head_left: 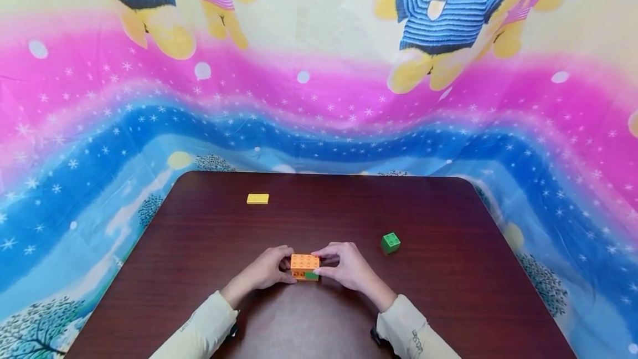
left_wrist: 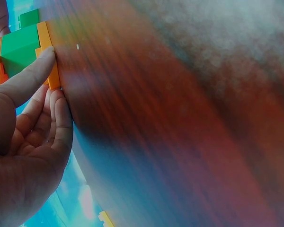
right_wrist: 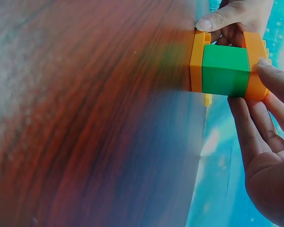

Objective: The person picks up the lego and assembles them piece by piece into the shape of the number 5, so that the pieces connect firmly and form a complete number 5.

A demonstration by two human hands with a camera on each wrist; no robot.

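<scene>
Both hands hold a small stack of toy building bricks near the middle of the table. A studded orange plate (head_left: 305, 261) forms the top, a green brick (right_wrist: 225, 71) stands between, and another orange plate (right_wrist: 197, 66) lies at the bottom. With thumb and fingers, my left hand (head_left: 269, 267) pinches the bottom plate at its left end. My right hand (head_left: 349, 266) grips the top plate at the right end, thumb on its near side. The green brick fills only the right part of the gap. Whether the top plate is fully seated cannot be told.
A loose green brick (head_left: 391, 242) sits on the dark wooden table (head_left: 428, 303) to the right of the stack. Farther back on the left lies a flat yellow plate (head_left: 257, 199). Patterned cloth (head_left: 329, 98) hangs behind and around the table.
</scene>
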